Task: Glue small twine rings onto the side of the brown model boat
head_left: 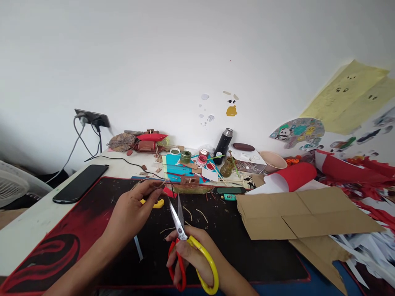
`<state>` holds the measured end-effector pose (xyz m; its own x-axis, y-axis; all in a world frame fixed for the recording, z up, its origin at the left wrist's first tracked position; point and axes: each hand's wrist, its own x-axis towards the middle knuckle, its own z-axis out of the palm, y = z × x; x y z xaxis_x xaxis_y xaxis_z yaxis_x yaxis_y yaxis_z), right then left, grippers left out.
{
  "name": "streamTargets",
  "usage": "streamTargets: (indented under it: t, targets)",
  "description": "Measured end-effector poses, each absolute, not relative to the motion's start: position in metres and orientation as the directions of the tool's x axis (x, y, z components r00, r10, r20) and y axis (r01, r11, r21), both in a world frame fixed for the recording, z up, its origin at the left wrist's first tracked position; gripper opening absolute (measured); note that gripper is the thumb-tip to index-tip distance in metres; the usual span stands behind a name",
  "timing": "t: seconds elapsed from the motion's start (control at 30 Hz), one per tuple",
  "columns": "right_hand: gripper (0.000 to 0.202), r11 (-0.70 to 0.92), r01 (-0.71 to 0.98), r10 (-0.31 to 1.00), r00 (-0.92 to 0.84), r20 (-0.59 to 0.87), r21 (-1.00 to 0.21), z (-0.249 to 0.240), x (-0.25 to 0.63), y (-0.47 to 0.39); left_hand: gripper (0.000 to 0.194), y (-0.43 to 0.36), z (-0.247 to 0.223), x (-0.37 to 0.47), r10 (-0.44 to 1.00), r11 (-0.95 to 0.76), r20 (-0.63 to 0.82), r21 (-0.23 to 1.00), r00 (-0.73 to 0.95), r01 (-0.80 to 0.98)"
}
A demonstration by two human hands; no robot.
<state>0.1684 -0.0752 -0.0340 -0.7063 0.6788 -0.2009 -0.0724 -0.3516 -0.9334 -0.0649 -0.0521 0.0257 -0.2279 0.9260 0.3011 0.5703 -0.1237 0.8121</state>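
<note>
My right hand (191,253) grips a pair of scissors (179,224) with one red and one yellow handle loop. Their blades point away from me and stand slightly apart. My left hand (137,203) is closed in a pinch on a thin tan string (163,182), just beyond the blade tips; the fingers partly hide it. Behind the blades lies a small model boat (191,187) with a brown cabin and a greenish hull. A yellow-handled tool (159,203) shows partly behind my left hand. Short string pieces (202,214) are scattered on the dark mat (247,259).
Paint jars (185,157), a black flask (224,146) and a white box (247,158) stand near the wall. Cardboard (271,213) and red paper (296,176) cover the right side. A phone (80,183) lies left, near a fan (14,185).
</note>
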Motion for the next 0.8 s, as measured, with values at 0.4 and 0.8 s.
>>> streamTargets:
  t: [0.4, 0.8]
  targets:
    - [0.083, -0.22, 0.092, 0.78, -0.581, -0.232, -0.971, -0.028, 0.157, -0.07, 0.024, -0.055, 0.028, -0.067, 0.92, -0.059, 0.307, 0.725, -0.244, 0.687]
    - [0.069, -0.18, 0.111, 0.758, -0.617, -0.21, -0.977, -0.023, 0.151, -0.069, 0.022, -0.061, 0.013, -0.063, 0.933, -0.159, 0.334, 0.722, -0.138, 0.673]
